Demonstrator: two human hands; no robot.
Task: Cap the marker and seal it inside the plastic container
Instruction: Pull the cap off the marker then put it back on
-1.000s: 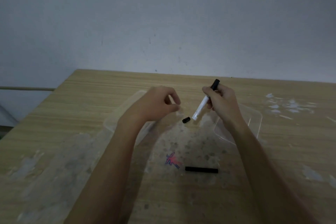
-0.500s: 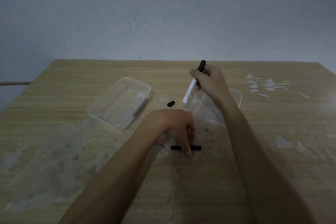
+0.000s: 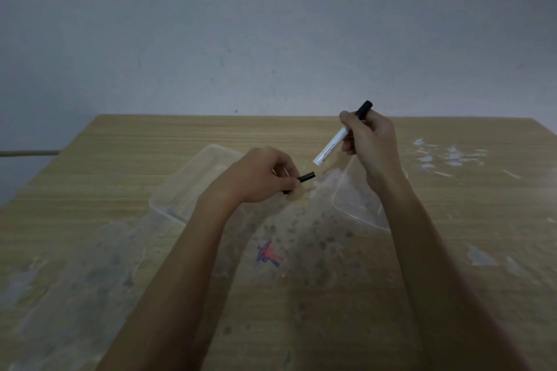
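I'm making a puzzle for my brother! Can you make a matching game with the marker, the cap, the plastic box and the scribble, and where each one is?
Things:
1. marker
2. cap
3. plastic container
4. red and blue scribble

Places:
A. drawn on the table
B. in the left hand
C. in the right hand
D. on the table behind the left hand

Pairs: 1-C, 2-B, 3-D, 4-A

A wood-grain table [image 3: 90, 190] with a matt, pale finish is seen, smeared across the middle of the frame with whitish, patchy stains. Two clear plastic pieces are shown on it, a container [image 3: 193, 184] left of centre and a lid [image 3: 355, 208] right of centre, both smooth and faintly cloudy. A smooth plastic marker [image 3: 334, 144], white-barrelled with a matt black end, and a black plastic cap [image 3: 306, 176] are held above.
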